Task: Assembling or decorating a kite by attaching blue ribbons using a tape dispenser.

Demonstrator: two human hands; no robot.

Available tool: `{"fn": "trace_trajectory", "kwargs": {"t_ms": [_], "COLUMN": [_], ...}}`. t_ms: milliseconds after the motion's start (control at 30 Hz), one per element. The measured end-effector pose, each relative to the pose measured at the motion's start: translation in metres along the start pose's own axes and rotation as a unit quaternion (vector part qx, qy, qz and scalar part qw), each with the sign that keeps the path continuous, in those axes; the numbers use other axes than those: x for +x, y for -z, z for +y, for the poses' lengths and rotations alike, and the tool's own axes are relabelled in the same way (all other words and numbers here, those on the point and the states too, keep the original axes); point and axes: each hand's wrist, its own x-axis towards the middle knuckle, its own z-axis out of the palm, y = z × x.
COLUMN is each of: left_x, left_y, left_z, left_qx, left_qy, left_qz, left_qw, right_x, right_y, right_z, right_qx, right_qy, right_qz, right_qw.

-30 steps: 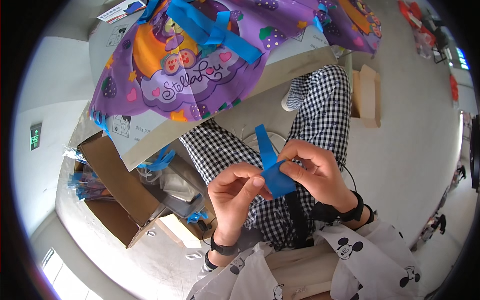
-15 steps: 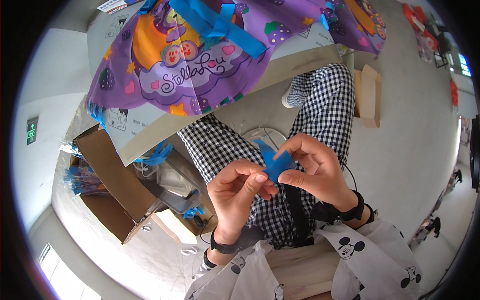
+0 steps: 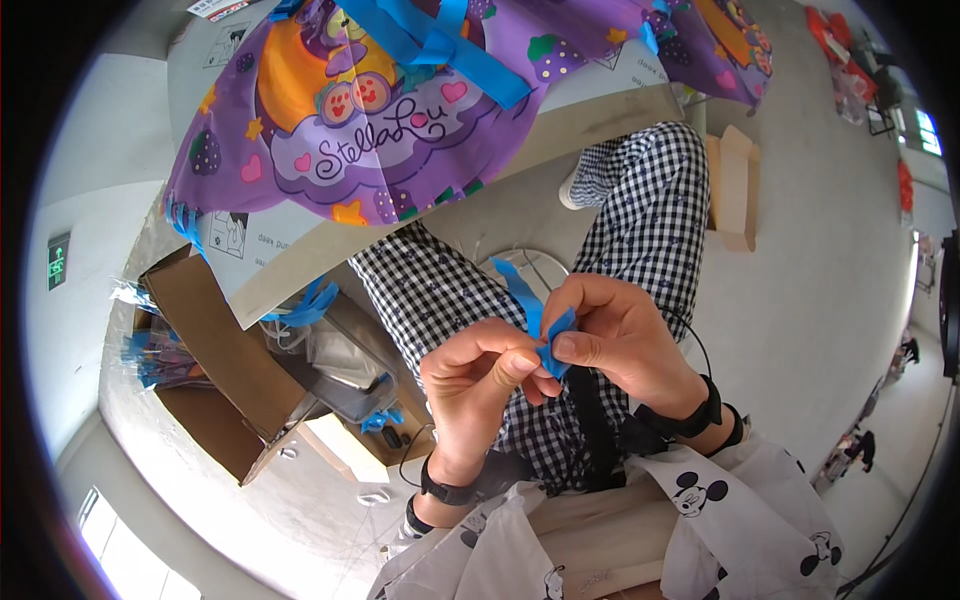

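Above my lap, both hands are closed on one short blue ribbon (image 3: pixel 518 293). My right hand (image 3: pixel 625 340) pinches it between thumb and forefinger. From the other side, my left hand (image 3: pixel 478 385) grips its lower part with thumb and fingertips. Near the right thumb the ribbon is bunched or folded, while a loose tail points up and away. Fingers partly cover the fold, so I cannot tell if it is knotted. On the table beyond lies a purple printed cloth (image 3: pixel 390 180), with blue straps (image 3: pixel 480 68) across its top.
The pale table edge (image 3: pixel 300 280) runs between my lap and the cloth. At left on the floor stands an open cardboard box (image 3: pixel 225 350) of packaged items. Beside it, a grey bin (image 3: pixel 345 385) has blue strips (image 3: pixel 308 305) over it. Another open carton (image 3: pixel 735 190) is at right.
The ribbon has gone from a wider, flatter fold to a tighter bunch between my fingers, and its tail now reaches further up. Both hands stay nearly in place.
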Motion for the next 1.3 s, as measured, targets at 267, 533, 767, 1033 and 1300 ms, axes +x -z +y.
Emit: {"fn": "trace_trajectory", "kwargs": {"t_ms": [267, 533, 767, 1033, 1300], "left_x": [0.001, 0.001, 0.004, 0.011, 0.032], "left_y": [-0.004, -0.008, 0.001, 0.015, 0.111], "left_z": [0.001, 0.000, 0.000, -0.006, -0.023], "left_qx": [0.013, 0.098, 0.088, 0.211, 0.664], "left_qy": [0.000, -0.009, 0.038, 0.037, -0.091], "left_qz": [0.014, 0.036, 0.031, 0.103, 0.266], "left_qw": [1.000, 0.994, 0.995, 0.971, 0.693], "right_x": [0.000, 0.001, 0.004, 0.015, 0.046], "right_y": [0.003, -0.006, -0.003, -0.008, 0.001], "right_z": [0.001, 0.001, -0.009, -0.004, 0.006], "right_qx": [-0.020, -0.152, -0.397, -0.483, -0.578], "right_qy": [0.003, 0.109, 0.208, 0.240, 0.238], "right_qz": [0.015, 0.037, -0.033, -0.001, 0.017], "right_qw": [1.000, 0.982, 0.893, 0.842, 0.781]}}
